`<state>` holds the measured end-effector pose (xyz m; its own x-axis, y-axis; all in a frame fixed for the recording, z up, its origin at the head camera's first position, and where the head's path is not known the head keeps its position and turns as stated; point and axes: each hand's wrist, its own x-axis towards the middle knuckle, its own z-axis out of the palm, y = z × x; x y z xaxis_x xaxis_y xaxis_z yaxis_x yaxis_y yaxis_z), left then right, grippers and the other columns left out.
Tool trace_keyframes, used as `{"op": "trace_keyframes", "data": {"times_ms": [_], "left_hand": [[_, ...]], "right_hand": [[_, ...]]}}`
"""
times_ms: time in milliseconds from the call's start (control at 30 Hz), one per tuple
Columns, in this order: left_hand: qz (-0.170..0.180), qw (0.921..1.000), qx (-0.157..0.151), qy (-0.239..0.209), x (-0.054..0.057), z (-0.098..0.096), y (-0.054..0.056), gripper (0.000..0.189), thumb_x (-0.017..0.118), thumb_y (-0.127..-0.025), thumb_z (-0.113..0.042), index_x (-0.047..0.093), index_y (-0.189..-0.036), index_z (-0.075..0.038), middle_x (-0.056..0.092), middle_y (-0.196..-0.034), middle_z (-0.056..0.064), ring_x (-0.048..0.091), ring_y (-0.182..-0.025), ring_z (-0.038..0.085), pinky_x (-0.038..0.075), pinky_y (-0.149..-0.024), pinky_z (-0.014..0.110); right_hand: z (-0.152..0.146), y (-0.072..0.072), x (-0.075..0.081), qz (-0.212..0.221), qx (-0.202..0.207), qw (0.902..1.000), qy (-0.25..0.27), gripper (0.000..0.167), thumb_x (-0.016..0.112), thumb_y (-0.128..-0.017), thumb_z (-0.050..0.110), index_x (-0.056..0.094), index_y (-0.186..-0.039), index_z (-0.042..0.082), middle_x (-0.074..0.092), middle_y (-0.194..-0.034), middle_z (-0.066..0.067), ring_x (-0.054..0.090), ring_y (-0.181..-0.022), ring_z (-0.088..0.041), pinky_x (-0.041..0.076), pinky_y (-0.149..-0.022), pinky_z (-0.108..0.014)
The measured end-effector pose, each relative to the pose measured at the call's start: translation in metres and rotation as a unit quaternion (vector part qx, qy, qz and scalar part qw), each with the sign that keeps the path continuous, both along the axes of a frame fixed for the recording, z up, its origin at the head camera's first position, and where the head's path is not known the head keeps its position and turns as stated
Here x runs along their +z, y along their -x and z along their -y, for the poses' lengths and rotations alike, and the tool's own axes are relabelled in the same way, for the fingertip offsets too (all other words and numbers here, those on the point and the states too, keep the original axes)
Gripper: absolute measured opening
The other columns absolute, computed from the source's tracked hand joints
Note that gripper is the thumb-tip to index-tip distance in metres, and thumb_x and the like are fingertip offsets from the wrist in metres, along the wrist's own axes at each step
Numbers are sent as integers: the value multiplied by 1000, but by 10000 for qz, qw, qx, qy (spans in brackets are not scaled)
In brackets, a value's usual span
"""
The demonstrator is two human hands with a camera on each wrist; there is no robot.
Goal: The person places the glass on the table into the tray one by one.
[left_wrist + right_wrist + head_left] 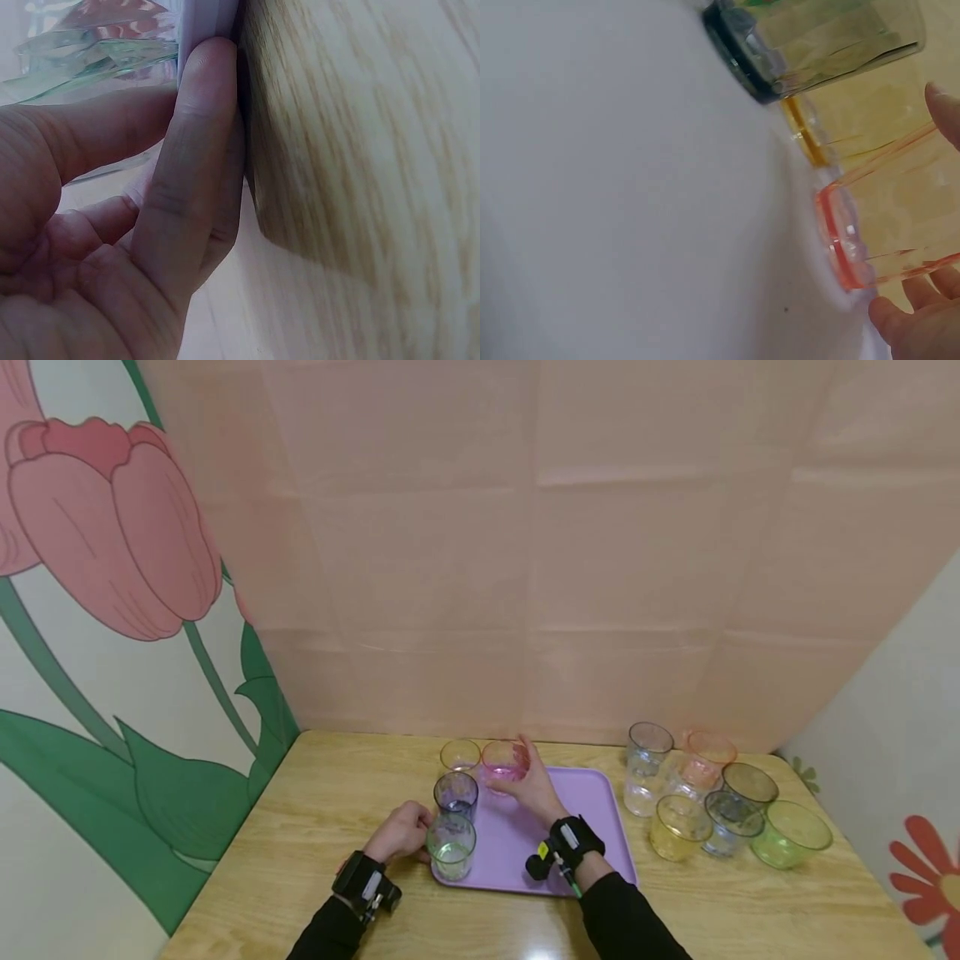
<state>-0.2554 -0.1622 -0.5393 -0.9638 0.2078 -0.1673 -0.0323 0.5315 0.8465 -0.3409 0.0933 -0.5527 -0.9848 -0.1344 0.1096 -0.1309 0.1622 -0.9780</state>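
Observation:
My right hand [531,785] holds a pink glass [501,762] that stands near the far left corner of a purple tray [555,827]. Its thumb and fingers lie on opposite sides of the glass, whose base [840,240] meets the tray in the right wrist view. At the tray's near left edge, my left hand [403,831] pinches the rim [206,22]. Beside that hand stands a green glass [452,847]. Behind it come a dark bluish glass [456,795] and an amber-rimmed glass [460,755], in a row along the tray's left side.
Right of the tray, several glasses cluster on the wooden table [360,768]: a tall clear one [643,772], a peach one [705,762], a yellow one [678,831], a blue-grey one [731,827] and a wide green one [791,837]. A beige sheet [525,568] hangs behind.

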Motion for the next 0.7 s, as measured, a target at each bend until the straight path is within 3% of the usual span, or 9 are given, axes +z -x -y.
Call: {"op": "trace_keyframes", "data": {"times_ms": [333,700], "left_hand": [[78,9999,57,42,2,-1,0,24,50,-78,20,62,-91,4,52,-77,7,59,-64,19,60,-53,29],[99,9999,78,71,1,-1,1,24,50,-78,20,62,-91,4,54,-76,8,60,-63,20,59,-53,29]], "right_hand": [[-19,-17,12,-189,67,9991,372,108,83,-86,18,8,-162,6,19,-165,-23,20,-152,-37,20,-125,-50],[-47,-41,22,-440,-339,9981,279,90,80,-89,19,25,-159,1,30,-162,-21,29,-150,-33,27,-124,-45]]}}
